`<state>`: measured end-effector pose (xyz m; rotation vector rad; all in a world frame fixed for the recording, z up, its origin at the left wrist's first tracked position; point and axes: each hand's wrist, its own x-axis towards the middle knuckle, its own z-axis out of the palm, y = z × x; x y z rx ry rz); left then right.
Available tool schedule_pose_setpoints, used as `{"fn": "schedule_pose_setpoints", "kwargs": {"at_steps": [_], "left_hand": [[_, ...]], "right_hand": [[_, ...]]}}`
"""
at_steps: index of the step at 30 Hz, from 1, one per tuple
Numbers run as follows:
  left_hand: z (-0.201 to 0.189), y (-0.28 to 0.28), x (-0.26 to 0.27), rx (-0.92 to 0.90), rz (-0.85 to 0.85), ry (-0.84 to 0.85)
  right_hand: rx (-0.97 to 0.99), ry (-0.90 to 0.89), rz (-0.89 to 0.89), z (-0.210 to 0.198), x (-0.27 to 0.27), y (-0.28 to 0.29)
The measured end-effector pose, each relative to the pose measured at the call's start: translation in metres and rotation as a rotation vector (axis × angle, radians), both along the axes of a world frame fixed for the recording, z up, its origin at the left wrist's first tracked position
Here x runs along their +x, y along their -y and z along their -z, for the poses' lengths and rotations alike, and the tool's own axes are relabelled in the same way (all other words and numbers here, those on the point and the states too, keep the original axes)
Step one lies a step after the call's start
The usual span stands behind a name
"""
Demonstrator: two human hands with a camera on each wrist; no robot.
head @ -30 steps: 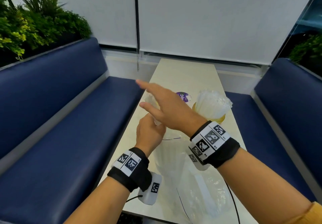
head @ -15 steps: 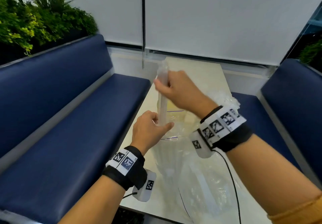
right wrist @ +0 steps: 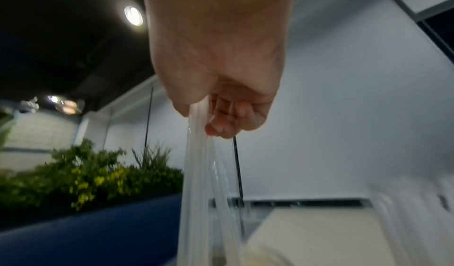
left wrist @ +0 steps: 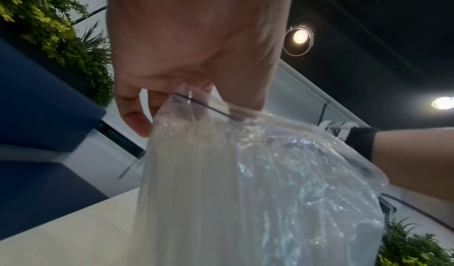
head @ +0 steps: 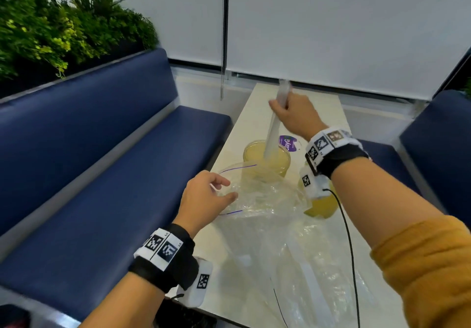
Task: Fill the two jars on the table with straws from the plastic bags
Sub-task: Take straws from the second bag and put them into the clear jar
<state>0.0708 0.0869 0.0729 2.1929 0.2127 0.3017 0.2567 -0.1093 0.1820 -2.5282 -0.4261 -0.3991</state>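
Right hand point(head: 297, 114) grasps light, slippery straws point(head: 274, 128) mid-length over jar point(head: 266, 160); left hand point(head: 204, 197) pinches limp bag point(head: 257, 197) mouth.

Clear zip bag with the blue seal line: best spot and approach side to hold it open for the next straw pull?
Pinch the clear plastic zip bag at its near-left rim, on the blue seal line, coming from the left, as the left hand does now. The mouth stands open facing up; that side keeps the right hand free to lift the clear straws out.
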Motion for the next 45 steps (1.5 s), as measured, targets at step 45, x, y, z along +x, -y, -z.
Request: {"fn": "schedule_pose_setpoints", "kwargs": {"at_steps": [45], "left_hand": [[-0.006, 0.015, -0.015, -0.416, 0.108, 0.026]], "right_hand": [[-0.467, -0.316, -0.580, 0.054, -0.135, -0.024]]}}
